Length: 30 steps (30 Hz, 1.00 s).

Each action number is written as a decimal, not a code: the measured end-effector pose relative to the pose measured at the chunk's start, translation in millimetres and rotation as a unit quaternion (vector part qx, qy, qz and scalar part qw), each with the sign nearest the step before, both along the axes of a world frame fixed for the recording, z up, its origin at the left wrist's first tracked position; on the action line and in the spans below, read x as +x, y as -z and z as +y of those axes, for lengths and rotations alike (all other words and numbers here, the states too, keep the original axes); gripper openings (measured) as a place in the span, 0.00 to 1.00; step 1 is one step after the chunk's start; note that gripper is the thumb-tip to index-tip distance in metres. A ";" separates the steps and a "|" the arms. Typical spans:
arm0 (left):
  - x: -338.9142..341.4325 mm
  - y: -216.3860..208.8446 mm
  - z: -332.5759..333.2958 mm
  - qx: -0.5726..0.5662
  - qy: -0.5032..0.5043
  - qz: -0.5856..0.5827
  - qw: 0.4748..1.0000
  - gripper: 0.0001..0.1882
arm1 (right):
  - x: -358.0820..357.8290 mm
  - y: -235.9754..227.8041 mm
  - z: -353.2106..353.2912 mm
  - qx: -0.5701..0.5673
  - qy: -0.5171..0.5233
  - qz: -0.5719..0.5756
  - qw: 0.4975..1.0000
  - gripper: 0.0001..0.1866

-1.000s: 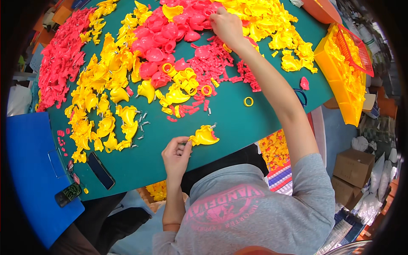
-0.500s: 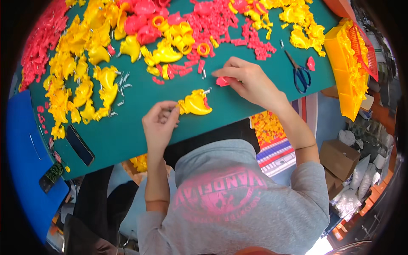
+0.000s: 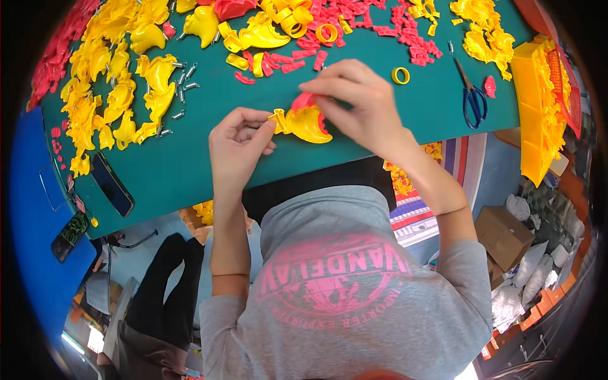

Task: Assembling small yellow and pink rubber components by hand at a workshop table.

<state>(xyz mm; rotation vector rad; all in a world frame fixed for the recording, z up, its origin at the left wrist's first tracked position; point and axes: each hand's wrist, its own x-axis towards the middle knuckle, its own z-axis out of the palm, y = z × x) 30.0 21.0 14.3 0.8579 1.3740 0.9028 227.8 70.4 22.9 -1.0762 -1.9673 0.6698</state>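
Note:
My left hand [image 3: 244, 142] pinches the narrow end of a yellow curved plastic shell [image 3: 307, 125] between thumb and fingers, just above the table's near edge. Small red teeth-like bits show along the shell's right rim. From the right, my right hand [image 3: 358, 104] holds a small pinkish-red plastic piece [image 3: 303, 101] in its fingertips, against the shell's upper edge. Its fingers partly cover the piece, so I cannot tell whether it is seated. A yellow ring [image 3: 400, 76] lies to the right of this hand.
Yellow shells [image 3: 120, 95] and small metal springs [image 3: 183, 82] are heaped at left, red parts [image 3: 415, 38] at the back. Blue-handled scissors [image 3: 472, 101] lie at right beside a yellow bin [image 3: 532, 114]. A phone [image 3: 112, 183] rests near the left front edge. Another person's legs [image 3: 161, 291] show below left.
My right hand has brought the red piece left onto the yellow shell. The spring seen on the shell is now hidden. The yellow ring at right has come into view. The whole view has shifted.

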 end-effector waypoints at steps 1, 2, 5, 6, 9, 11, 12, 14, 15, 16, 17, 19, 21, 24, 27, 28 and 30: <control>-0.4 -0.1 0.4 0.000 0.000 0.000 1.000 0.06 | -5.1 4.2 -0.2 0.024 -0.028 -0.033 0.999 0.11; -0.7 -0.3 1.1 -0.005 -0.001 0.003 1.000 0.06 | -8.7 8.1 -0.3 0.048 -0.056 -0.066 0.995 0.11; -2.7 0.1 3.0 -0.012 -0.009 -0.003 1.000 0.06 | -13.0 11.1 2.2 0.071 -0.073 -0.100 0.990 0.11; -3.4 0.4 3.3 -0.014 -0.011 -0.011 1.000 0.06 | -13.7 11.0 3.2 0.079 -0.082 -0.116 0.987 0.11; -1.9 -0.3 6.0 -0.016 -0.008 -0.022 1.000 0.06 | -10.6 6.5 8.5 0.107 -0.088 -0.138 0.981 0.12; -2.0 -0.1 7.3 -0.016 -0.010 -0.022 1.000 0.06 | -11.2 3.6 10.9 0.113 -0.099 -0.155 0.976 0.12; -2.1 -0.1 7.9 -0.015 -0.009 -0.022 1.000 0.06 | -11.4 2.2 12.1 0.121 -0.107 -0.173 0.972 0.12; -2.3 -0.1 8.6 -0.017 -0.010 -0.023 1.000 0.06 | -11.9 -0.9 15.2 0.127 -0.117 -0.182 0.968 0.12; -2.4 0.2 9.0 -0.018 -0.008 -0.023 1.000 0.06 | -12.2 -2.2 16.5 0.133 -0.125 -0.192 0.964 0.11; -2.4 0.7 8.9 -0.019 -0.010 -0.023 0.999 0.06 | -12.8 -2.8 17.7 0.132 -0.127 -0.192 0.964 0.11; -2.4 1.2 9.0 -0.013 -0.012 -0.023 1.000 0.06 | -13.4 -2.9 19.2 0.136 -0.135 -0.199 0.961 0.11; -2.2 2.0 9.1 -0.008 -0.015 -0.022 1.000 0.06 | -14.0 -3.3 22.1 0.139 -0.144 -0.206 0.958 0.11; -1.7 2.5 9.7 -0.013 -0.015 -0.024 1.000 0.05 | -14.4 -3.7 24.5 0.149 -0.153 -0.215 0.953 0.10; 0.9 2.1 9.1 -0.004 -0.025 -0.010 1.000 0.06 | -14.8 -3.3 24.5 0.151 -0.158 -0.215 0.952 0.09; 11.9 1.1 5.4 0.042 -0.102 0.057 0.992 0.06 | -11.9 -3.2 21.9 0.131 -0.148 -0.221 0.955 0.09; 13.3 2.2 -0.7 0.043 -0.103 0.057 0.992 0.06 | -10.7 -3.5 21.5 0.132 -0.149 -0.221 0.955 0.09; 15.3 7.4 -15.7 0.341 0.008 0.271 0.900 0.07 | -9.2 -3.9 19.5 0.104 -0.135 -0.226 0.959 0.10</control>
